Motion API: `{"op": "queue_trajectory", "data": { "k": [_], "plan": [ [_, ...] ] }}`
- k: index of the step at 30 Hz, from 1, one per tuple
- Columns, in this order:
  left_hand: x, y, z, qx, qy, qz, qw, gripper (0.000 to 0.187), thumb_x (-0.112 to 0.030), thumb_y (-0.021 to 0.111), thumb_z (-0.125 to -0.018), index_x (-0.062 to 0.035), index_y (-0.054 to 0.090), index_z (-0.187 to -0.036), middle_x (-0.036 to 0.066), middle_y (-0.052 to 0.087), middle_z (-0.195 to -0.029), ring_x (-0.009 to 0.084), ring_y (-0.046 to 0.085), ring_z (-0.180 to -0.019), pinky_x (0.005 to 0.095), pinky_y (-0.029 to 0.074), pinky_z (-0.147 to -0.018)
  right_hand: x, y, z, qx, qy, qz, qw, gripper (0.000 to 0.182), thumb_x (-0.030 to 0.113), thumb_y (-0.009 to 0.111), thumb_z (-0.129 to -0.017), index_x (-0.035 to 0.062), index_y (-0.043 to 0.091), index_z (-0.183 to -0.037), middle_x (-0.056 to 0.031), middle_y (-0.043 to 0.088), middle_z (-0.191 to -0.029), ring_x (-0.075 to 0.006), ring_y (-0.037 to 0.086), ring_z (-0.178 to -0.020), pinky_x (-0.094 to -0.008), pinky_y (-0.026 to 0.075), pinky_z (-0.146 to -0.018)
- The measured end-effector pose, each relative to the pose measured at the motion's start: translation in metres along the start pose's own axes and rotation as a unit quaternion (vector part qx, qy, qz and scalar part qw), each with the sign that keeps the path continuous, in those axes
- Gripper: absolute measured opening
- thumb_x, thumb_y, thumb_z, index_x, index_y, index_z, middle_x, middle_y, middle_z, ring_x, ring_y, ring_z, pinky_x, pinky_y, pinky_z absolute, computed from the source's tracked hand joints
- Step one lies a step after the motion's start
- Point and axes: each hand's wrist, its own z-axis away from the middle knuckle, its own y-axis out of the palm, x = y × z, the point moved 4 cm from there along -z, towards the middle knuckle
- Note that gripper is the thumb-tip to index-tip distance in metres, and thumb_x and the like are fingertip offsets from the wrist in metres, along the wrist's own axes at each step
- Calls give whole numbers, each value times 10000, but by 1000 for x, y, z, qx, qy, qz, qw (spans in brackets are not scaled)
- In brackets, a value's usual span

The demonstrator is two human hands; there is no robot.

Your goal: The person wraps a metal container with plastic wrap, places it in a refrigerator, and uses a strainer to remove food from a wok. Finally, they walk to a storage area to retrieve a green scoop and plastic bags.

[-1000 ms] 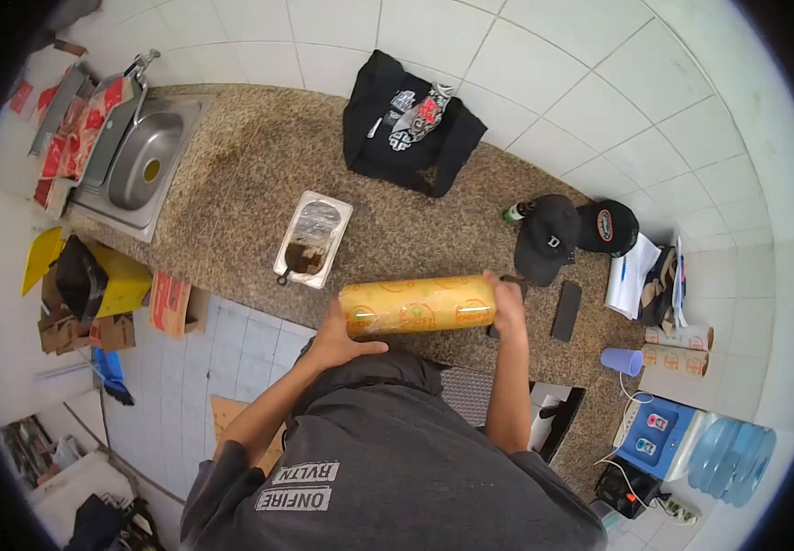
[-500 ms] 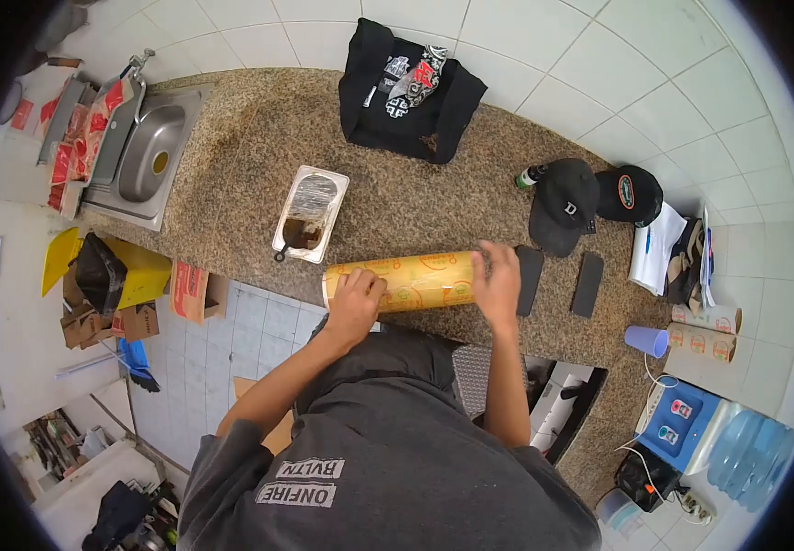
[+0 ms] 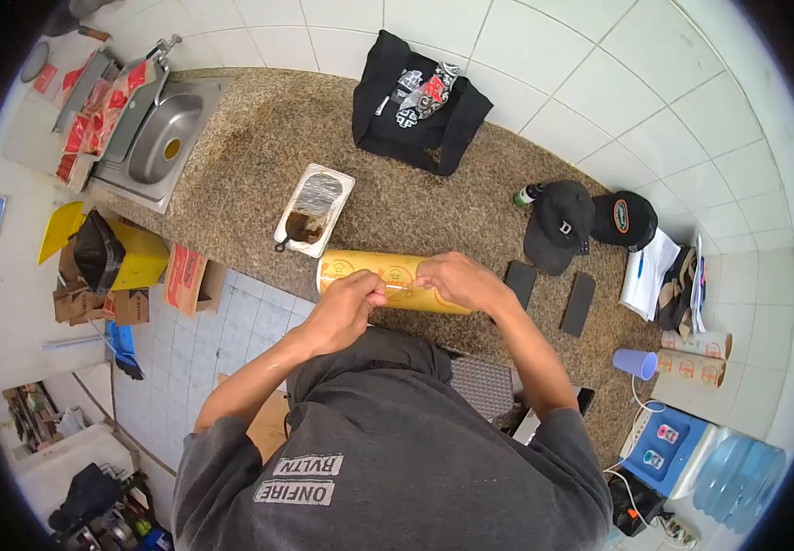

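Observation:
A big yellow roll of plastic wrap (image 3: 386, 268) with printed logos lies along the front edge of the granite counter. At its left half, my left hand (image 3: 349, 308) is closed, thumb and fingers pinched at the film's surface. My right hand (image 3: 457, 280) pinches the film too, a short way to the right. A thin whitish line of film shows between the two hands. Beyond the roll's left end stands a white rectangular tub (image 3: 335, 204), partly covered with clear film, with brown contents and a dark handle sticking out.
A black tote bag (image 3: 374, 115) lies against the tiled wall. To the right are two black caps (image 3: 558, 230), dark flat slabs (image 3: 579, 305), papers (image 3: 647, 271) and a purple cup (image 3: 634, 364). The steel sink (image 3: 154, 151) is at far left.
My right hand has moved left from the roll's right end to its middle and closed. My left hand has turned into a pinch. The view has shifted slightly.

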Motion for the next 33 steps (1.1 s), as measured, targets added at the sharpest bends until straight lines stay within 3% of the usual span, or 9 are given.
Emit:
{"op": "queue_trajectory", "data": {
  "k": [5,9,15,21,23,25,29,32,33],
  "plan": [
    [12,-16,5,23,-81,42,996,115,-100,496,-904,7,496,-861,170,525,-738,297,518,-688,355,414,-635,15,-16,-17,17,-87,-70,994,120,86,585,-755,19,621,-848,-167,628,-785,-351,607,-764,-423,476,-675],
    [29,-9,-2,85,-87,143,982,184,-189,416,-974,-46,440,-861,-7,404,-703,83,399,-667,247,368,-596,51,-35,-6,113,-82,49,989,179,82,575,-773,59,656,-931,-173,652,-808,-356,622,-772,-423,486,-688],
    [17,-4,7,96,-8,91,991,184,-209,425,-976,-54,430,-877,4,402,-704,111,421,-673,271,386,-623,36,-28,0,-15,-56,77,995,121,103,594,-763,36,604,-863,-165,631,-764,-369,606,-721,-438,474,-629],
    [4,21,9,208,-77,-58,973,478,-327,648,-829,-34,496,-1175,187,630,-819,353,610,-752,406,465,-691,30,10,41,191,-1,22,981,197,218,648,-782,46,606,-869,-144,623,-966,-313,595,-899,-407,471,-756],
    [10,40,11,170,7,-75,983,458,-310,641,-822,-53,556,-1192,214,650,-852,375,626,-823,440,476,-734,16,44,65,143,7,35,989,184,211,632,-786,48,604,-868,-129,583,-1076,-300,552,-1008,-404,453,-830],
    [10,59,13,289,-10,-99,952,264,-266,630,-829,-76,663,-1009,235,628,-777,374,614,-786,439,473,-707,24,62,87,98,17,39,994,171,204,616,-791,51,602,-866,-114,543,-1186,-287,509,-1117,-402,435,-903],
    [2,76,13,361,-13,-135,922,196,-227,605,-832,-59,706,-840,183,572,-1154,333,478,-1150,436,390,-925,35,71,106,-63,3,227,972,147,141,515,-813,97,588,-932,-101,505,-1264,-295,402,-1254,-482,288,-1067],
    [12,85,9,250,129,-80,956,178,-210,601,-828,-63,701,-816,141,581,-1140,321,402,-1225,426,336,-994,27,81,116,-11,23,155,988,205,112,566,-790,88,580,-993,-109,539,-1217,-291,417,-1241,-445,345,-1026],
    [20,89,8,257,128,-76,955,178,-210,601,-828,-63,701,-816,141,581,-1140,321,402,-1225,426,336,-994,18,69,116,8,148,-42,988,224,81,590,-773,80,587,-997,-111,554,-1189,-287,436,-1215,-430,369,-996]
  ]
}}
